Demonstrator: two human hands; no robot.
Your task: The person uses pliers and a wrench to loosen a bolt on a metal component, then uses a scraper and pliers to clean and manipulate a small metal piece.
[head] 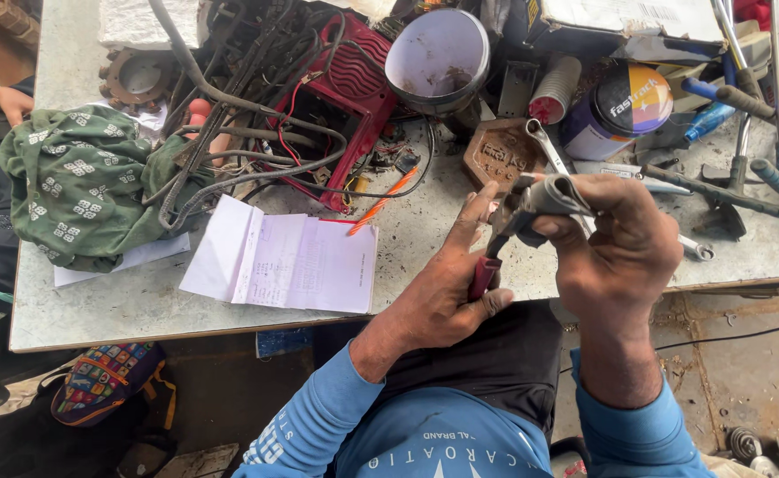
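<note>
My left hand [447, 283] grips the red-handled pliers [496, 252] by their handles, jaws pointing up and right. My right hand [624, 243] pinches a small folded grey strip [559, 193] of sandpaper or cloth against the pliers' jaws. Both hands hover over the front edge of the grey workbench [141, 305], above my lap. What the jaws hold under the strip is hidden.
A folded white paper [287, 263] and an orange pen [376, 205] lie left of my hands. Behind are a red open casing [354, 84] with tangled wires, a green patterned cloth [79, 181], a grey tub [436, 57], a round tin [620, 111], spanners [549, 152] and tools. Another person's hand [4, 102] shows far left.
</note>
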